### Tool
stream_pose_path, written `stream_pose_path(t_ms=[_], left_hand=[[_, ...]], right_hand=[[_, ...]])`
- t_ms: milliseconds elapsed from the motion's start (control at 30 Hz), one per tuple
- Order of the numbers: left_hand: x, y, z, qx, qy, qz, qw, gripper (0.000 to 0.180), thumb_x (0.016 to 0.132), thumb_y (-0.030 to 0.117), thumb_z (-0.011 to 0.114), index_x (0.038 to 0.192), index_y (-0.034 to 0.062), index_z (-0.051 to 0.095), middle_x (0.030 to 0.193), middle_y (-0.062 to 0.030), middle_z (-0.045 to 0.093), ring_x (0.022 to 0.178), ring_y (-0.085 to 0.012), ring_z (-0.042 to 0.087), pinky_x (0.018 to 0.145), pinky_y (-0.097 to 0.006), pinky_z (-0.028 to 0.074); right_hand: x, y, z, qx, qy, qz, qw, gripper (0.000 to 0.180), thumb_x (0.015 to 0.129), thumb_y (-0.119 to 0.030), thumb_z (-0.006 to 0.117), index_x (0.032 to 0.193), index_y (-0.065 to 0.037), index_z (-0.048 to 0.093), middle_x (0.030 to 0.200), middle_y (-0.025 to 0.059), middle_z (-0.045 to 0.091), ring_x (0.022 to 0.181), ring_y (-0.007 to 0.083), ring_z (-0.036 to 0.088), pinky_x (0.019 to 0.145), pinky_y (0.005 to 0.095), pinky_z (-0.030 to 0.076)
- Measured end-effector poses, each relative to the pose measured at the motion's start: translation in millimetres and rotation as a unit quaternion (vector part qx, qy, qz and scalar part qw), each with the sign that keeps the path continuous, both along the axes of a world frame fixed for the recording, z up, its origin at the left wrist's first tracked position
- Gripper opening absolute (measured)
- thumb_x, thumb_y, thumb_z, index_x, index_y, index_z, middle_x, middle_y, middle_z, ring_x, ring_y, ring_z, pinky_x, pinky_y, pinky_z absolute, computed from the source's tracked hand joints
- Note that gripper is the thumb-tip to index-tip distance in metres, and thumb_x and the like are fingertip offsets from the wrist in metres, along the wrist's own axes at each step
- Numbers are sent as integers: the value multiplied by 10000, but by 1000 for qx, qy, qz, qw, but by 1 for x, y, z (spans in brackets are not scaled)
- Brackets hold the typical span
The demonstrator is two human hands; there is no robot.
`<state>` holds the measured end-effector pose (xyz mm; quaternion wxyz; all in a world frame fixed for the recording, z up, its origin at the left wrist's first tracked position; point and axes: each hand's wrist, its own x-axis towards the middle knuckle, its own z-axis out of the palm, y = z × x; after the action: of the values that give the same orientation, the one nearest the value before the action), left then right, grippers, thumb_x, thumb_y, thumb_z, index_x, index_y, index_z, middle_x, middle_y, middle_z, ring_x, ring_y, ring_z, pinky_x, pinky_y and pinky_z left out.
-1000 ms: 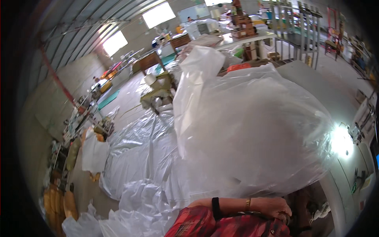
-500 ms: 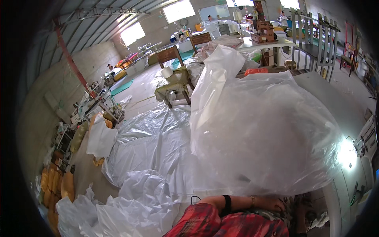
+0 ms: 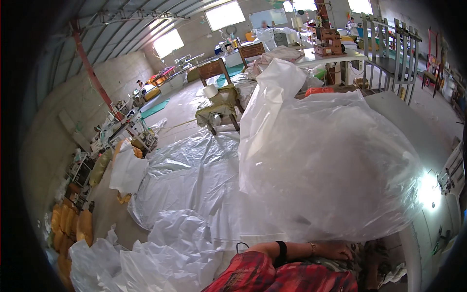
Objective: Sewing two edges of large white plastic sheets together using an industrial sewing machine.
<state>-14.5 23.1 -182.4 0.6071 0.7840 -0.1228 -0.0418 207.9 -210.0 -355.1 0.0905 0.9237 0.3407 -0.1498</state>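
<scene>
The milky plastic sheeting (image 3: 331,170) bulges just beyond the fingers, nearer the left hand (image 3: 337,251) than the shadowed right hand (image 3: 376,257); whether either pinches anything, I can't tell.

Pale floor (image 3: 179,110), silvery sheeting (image 3: 187,187) spread out, wooden chair (image 3: 211,69)
</scene>
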Motion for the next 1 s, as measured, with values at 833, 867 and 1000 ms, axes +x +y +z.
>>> stream_pose_path(t_ms=[833, 867, 1000], left_hand=[[5, 13, -29, 38, 26, -57, 997, 345, 1017, 238, 509, 1282, 36, 600, 1301, -121, 614, 1229, -239, 552, 1064, -346, 395], [2, 16, -26, 42, 21, -91, 995, 345, 1017, 238, 509, 1282, 36, 600, 1301, -121, 614, 1229, -239, 552, 1064, -346, 395], [9, 11, 2, 45, 101, -61, 992, 365, 1007, 259, 528, 1296, 46, 593, 1306, -128, 614, 1229, -240, 556, 1044, -344, 411]], right_hand=[[-7, 2, -20, 173, 40, -62, 982, 343, 842, -366, 619, 1011, -87, 725, 924, 178, 716, 846, 336, 702, 719, 485, 534], [-9, 4, -24, 159, 24, -81, 984, 328, 840, -378, 623, 921, -87, 751, 950, 188, 718, 877, 347, 703, 741, 483, 538], [-12, 7, 7, 105, 60, -125, 985, 427, 849, -462, 591, 1117, -149, 703, 1114, 166, 681, 1039, 357, 648, 895, 517, 455]])
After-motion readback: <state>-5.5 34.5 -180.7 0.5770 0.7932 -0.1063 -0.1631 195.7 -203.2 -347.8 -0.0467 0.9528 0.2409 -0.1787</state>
